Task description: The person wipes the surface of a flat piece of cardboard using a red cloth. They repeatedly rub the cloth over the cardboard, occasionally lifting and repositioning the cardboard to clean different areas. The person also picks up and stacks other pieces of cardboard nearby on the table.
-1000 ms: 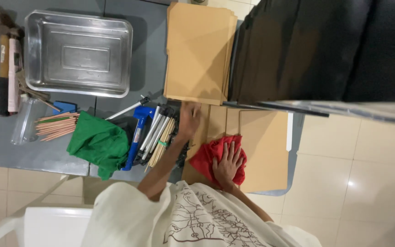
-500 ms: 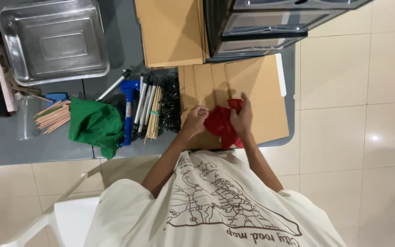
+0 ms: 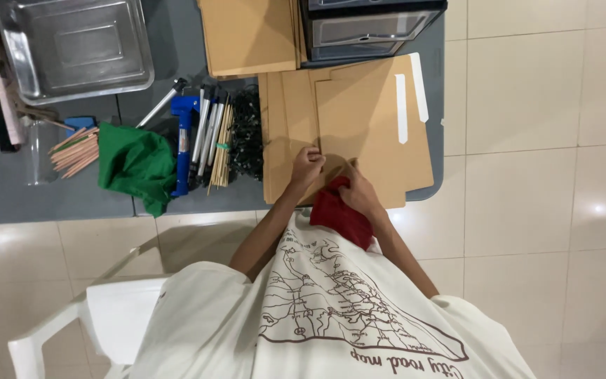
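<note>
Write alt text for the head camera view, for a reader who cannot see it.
A person's right hand grips a red cloth at the near edge of a grey table, while the left hand presses on flat brown cardboard sheets. To the left lie a green cloth, pens, sticks and a metal tray.

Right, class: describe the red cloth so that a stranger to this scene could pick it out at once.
Start at the grey table and find the flat brown cardboard sheets at its near edge. The red cloth hangs off that edge under the right hand. The only other cloth is green, lying untouched further left.
</note>
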